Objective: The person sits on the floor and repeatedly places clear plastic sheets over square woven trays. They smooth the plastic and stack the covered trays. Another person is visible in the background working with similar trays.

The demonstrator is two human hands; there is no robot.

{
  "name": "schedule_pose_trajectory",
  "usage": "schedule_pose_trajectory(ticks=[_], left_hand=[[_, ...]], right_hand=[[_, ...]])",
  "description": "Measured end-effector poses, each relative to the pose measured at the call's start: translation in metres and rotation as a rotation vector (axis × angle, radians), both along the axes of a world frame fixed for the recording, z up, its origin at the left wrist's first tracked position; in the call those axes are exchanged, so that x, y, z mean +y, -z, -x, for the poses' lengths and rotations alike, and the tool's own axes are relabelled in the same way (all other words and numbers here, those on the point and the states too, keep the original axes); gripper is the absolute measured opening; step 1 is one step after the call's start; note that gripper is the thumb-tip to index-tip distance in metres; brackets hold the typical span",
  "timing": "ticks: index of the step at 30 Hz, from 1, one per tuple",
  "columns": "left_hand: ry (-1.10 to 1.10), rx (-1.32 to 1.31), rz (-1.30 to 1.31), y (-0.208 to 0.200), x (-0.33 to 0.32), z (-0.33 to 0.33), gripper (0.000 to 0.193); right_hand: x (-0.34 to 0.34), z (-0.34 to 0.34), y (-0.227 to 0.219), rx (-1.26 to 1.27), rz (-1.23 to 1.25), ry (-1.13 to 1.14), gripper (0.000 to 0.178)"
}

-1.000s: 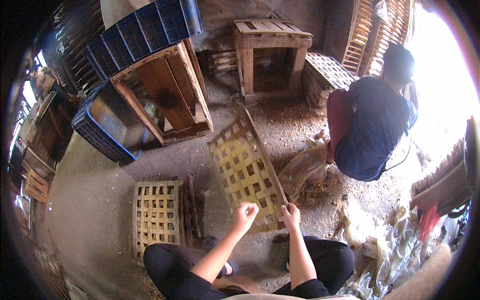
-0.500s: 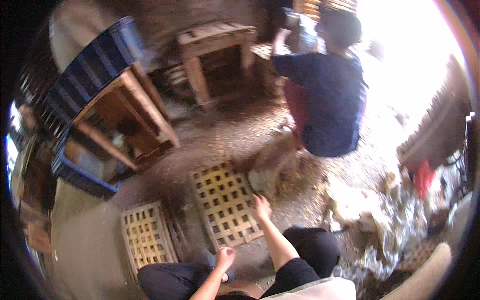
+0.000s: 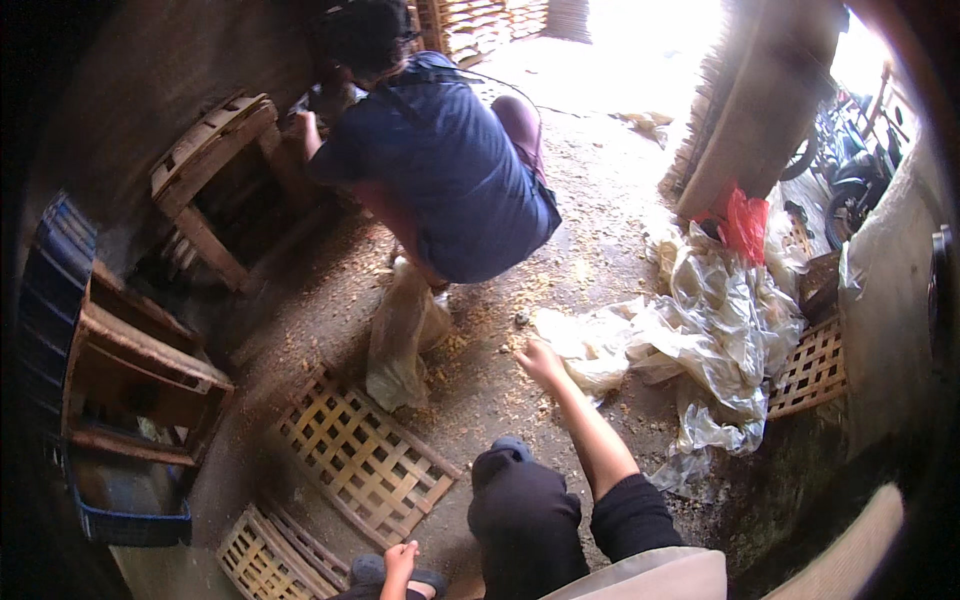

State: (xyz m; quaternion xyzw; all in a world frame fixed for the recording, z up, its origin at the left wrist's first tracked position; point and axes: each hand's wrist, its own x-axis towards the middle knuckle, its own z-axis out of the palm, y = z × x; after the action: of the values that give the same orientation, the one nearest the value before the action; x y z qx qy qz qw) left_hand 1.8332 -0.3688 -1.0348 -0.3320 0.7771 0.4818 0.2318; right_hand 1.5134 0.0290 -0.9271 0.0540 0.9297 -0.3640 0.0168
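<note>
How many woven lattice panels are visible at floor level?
3: one large panel left of centre, a second panel at lower left, and a third panel beside the plastic sheeting at right. More may be hidden.

Glaring daylight (image 3: 625, 60) falls on the littered floor (image 3: 590, 240); a wooden stand (image 3: 207, 145) sits by a dim wall (image 3: 190, 60).

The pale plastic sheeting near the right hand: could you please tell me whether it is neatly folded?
Not folded: the pale plastic sheeting lies in a loose, crumpled heap, with irregular creases and uneven edges.
</note>
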Motion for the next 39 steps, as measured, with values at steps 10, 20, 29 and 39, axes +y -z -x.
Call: schedule_pose_trajectory(ticks=[10, 20, 29, 39], left_hand=[[0.387, 0.296, 0.131, 0.022, -0.026, 0.031, 0.021], [0.436, 0.328, 0.252, -0.015, -0.035, 0.050, 0.020], [0.215, 0.314, 0.278, -0.076, -0.018, 0.044, 0.020], [0.125, 0.540, 0.228, -0.151, -0.016, 0.036, 0.023]], right_hand=[[0.191, -0.129, 0.142, -0.454, -0.576, 0.626, 0.054], [0.280, -0.058, 0.049, -0.488, -0.865, 0.482, 0.059], [0.196, 0.032, -0.198, -0.161, -1.055, 0.103, 0.044], [0.036, 0.035, -0.330, -0.320, -1.228, -0.177, 0.045]])
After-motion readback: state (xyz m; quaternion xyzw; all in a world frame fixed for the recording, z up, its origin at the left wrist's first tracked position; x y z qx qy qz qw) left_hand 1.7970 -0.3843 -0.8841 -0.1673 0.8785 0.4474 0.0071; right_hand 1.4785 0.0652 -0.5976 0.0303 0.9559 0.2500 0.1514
